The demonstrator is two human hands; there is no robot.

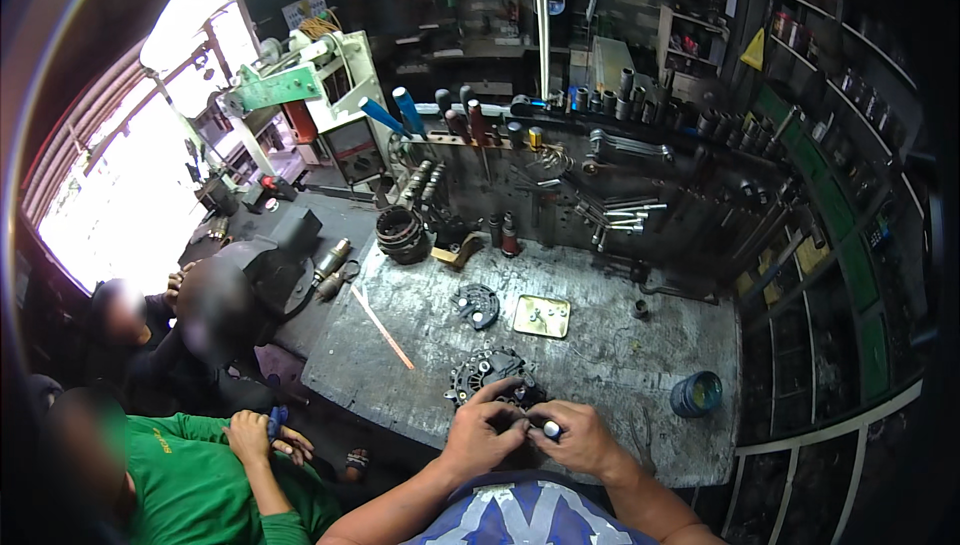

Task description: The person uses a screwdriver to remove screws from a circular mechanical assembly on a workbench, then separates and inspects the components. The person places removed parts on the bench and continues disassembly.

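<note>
At the near edge of the workbench, my left hand [484, 435] and my right hand [580, 437] meet with fingertips pinched together. A small dark piece is between the left fingers, too hidden to name. The right fingers are closed around a short cylindrical object with a pale round end [551, 429]. Just beyond the hands lies a round alternator housing [490, 369], partly covered by my left fingers. Farther off sits a black half-round plastic cover [475, 306]. Beside it is a shallow yellowish metal tray [541, 328] with a few small parts inside.
A blue can [697, 395] stands at right on the workbench [620, 355]; a small socket [640, 309] lies behind it. A copper-wound ring [402, 235] and a pale strip [383, 328] are at left. Hanging wrenches [630, 148] line the back. A person in green [215, 475] sits at left.
</note>
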